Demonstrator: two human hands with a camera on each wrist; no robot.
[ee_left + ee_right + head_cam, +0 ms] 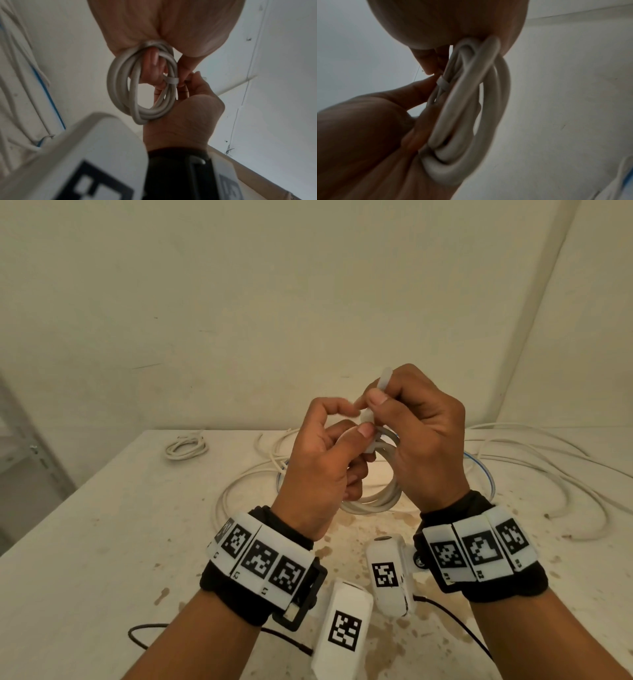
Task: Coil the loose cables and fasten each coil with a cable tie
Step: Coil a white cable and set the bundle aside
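Both hands hold one small white coil (142, 86) in the air above the bench (102, 525). The left hand (318, 474) curls its fingers through the loops; the right hand (421, 436) pinches the cable tie (170, 80) wrapped round them. The cable looks light, springy and smooth, best gripped beside the tie. One tied coil (186, 445) and several loose cables (534, 463) lie behind

white cable coil (142, 86) held up, cable tie (171, 80) wrapped round it — right hand (187, 108) pinching the tie
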